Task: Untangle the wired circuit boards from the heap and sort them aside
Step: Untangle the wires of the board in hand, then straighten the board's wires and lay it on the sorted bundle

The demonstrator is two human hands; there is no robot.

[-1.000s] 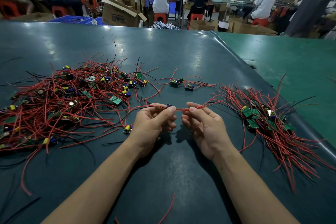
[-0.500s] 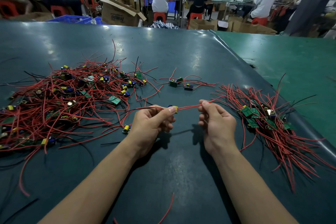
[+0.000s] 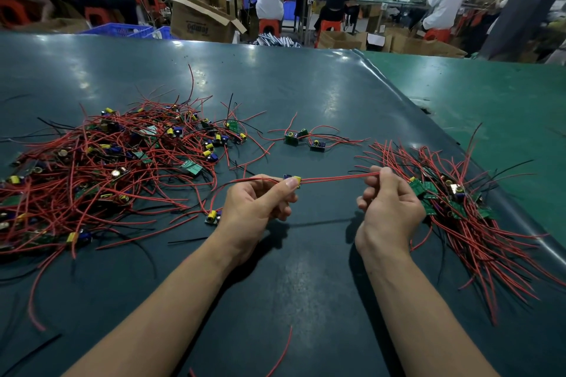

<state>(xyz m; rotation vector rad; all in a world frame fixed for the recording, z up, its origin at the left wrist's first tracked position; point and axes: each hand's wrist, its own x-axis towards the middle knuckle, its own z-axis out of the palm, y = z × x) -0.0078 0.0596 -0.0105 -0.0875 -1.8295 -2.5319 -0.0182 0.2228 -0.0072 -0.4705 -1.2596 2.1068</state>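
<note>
Stretching between both hands, red wires join a circuit board.

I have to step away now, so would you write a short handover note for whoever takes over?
Left hand pinches a small circuit board. Right hand pinches its red wires, held taut between the hands.
Tangled heap lies left; sorted pile right; three loose boards in between.
Done: part sorted. Left: place this board, then clear the heap.
</note>
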